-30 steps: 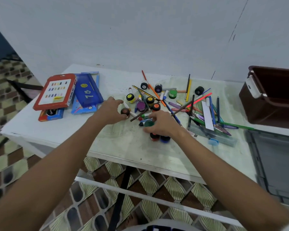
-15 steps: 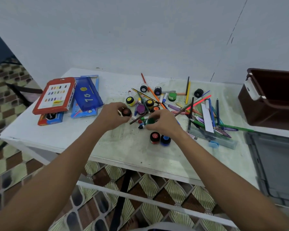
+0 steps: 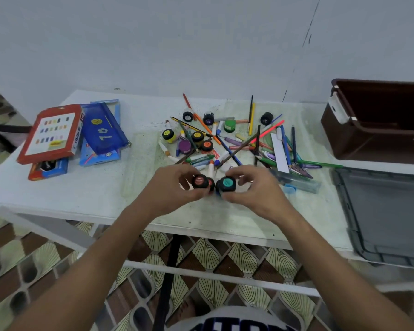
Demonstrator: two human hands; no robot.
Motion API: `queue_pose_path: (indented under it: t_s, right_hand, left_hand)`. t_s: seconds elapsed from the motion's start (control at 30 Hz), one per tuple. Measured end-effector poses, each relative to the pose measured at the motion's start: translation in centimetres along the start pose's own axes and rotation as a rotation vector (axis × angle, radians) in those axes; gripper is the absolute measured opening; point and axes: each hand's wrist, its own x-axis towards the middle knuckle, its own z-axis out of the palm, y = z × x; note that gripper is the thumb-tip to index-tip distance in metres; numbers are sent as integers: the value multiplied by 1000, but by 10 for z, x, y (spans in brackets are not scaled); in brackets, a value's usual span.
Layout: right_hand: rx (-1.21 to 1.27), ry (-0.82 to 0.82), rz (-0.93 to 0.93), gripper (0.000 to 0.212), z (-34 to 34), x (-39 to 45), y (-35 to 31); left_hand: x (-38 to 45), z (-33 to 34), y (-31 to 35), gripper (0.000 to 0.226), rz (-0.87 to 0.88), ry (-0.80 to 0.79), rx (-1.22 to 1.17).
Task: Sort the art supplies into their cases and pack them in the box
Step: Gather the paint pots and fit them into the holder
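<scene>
My left hand (image 3: 167,189) grips a small paint pot with a brown-red lid (image 3: 200,181). My right hand (image 3: 253,189) grips a pot with a teal lid (image 3: 226,183). Both pots are held side by side over the front of the white table (image 3: 93,194); a red-lidded pot (image 3: 211,182) shows between them. Behind lies a heap of pencils, pens and crayons (image 3: 244,144) mixed with more paint pots (image 3: 169,135). At the left lie a red pastel box (image 3: 52,132) and a blue pencil pouch (image 3: 104,132). A brown box (image 3: 378,139) stands at the right.
A grey lid (image 3: 387,216) lies on the table's right front. A clear plastic case (image 3: 296,183) lies just right of my right hand. A small red and blue box (image 3: 48,168) sits under the pastel box. Patterned floor shows below the table's front edge.
Both hands lifted their pots out of the heap and drew them toward the front of the table, bringing them close together. The view tilted slightly.
</scene>
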Motion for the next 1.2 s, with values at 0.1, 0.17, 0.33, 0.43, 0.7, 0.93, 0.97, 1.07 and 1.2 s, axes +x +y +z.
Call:
queue_pose_path:
  t_s: [0.1, 0.17, 0.33, 0.43, 0.7, 0.93, 0.97, 1.07, 1.2]
  right_hand:
    - [-38, -18, -5, 40, 11, -10, 9]
    - [-53, -5, 4, 41, 19, -12, 14]
    - [-36, 22, 17, 45, 28, -9, 16]
    - [-29, 23, 20, 46, 28, -6, 15]
    - [-72, -15, 60, 55, 31, -3, 24]
    - [-21, 13, 71, 59, 35, -9, 33]
    - [5, 27, 67, 55, 34, -9, 31]
    - [54, 69, 34, 37, 27, -2, 24]
    - [6, 107, -31, 28, 17, 37, 12]
  left_hand:
    - [-3, 12, 1, 31, 2, -28, 16]
    - [-3, 17, 0, 34, 1, -46, 31]
    - [-2, 23, -6, 42, -21, -61, 42]
    - [0, 24, -7, 45, -20, -65, 57]
    - [3, 28, -14, 55, -30, -96, 82]
    - [-2, 27, -19, 58, -65, -112, 64]
    - [-2, 25, -18, 55, -68, -110, 50]
    - [4, 14, -20, 43, -71, -67, 42]
    - [32, -12, -32, 30, -76, 37, 126]
